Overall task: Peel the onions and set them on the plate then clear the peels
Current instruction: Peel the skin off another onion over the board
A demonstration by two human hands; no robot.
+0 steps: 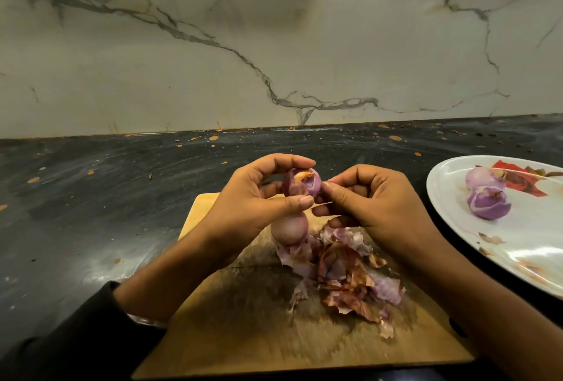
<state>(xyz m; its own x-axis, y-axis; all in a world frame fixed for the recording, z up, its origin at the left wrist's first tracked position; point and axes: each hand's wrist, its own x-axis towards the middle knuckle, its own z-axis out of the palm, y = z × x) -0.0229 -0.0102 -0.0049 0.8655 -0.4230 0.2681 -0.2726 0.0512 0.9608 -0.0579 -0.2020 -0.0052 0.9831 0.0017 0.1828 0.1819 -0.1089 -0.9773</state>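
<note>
My left hand (249,197) grips a small purple onion (303,184) between thumb and fingers, held above the wooden cutting board (243,335). My right hand (374,207) pinches a bit of skin at the onion's right side. An unpeeled onion (289,229) lies on the board just below my left hand. A pile of purple and brown peels (344,274) covers the board's middle and right. Two peeled onions (487,205) sit on the white plate (530,258) at the right.
The board lies on a dark, speckled countertop (106,197). A marble backsplash (274,45) rises behind it. The plate has a red flower print and lies right of the board, partly cut off by the frame edge.
</note>
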